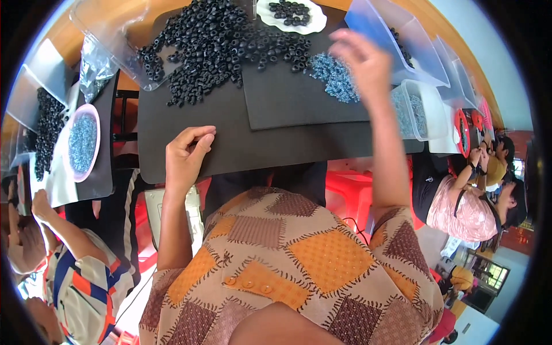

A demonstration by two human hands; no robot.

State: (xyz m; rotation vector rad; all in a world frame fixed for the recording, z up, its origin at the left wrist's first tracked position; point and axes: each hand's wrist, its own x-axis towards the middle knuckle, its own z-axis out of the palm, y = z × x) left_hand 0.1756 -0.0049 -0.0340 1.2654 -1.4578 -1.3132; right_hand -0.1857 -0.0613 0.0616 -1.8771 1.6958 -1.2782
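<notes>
My left hand (pixel 190 152) rests at the near edge of the dark table (pixel 213 152), its fingers curled in and the thumb against them; anything inside is hidden. My right hand (pixel 363 60) is raised over the right side of the table, beside a small heap of blue-grey tubular pieces (pixel 334 77). Motion smears its fingers, so their grip is unclear. A black mat (pixel 305 106) lies under part of that heap. Beyond both hands spreads a large pile of black cap-like pieces (pixel 210 43). A white scalloped plate (pixel 310 24) at the back holds more black pieces.
To the right stand a translucent blue bin (pixel 422 49) and a clear tub (pixel 422 126) with blue-grey pieces. A clear tray (pixel 129 63) tilts at the table's left. On the neighbouring table is a pink-rimmed bowl (pixel 96 138). Other people sit on both sides, near red stools (pixel 351 192).
</notes>
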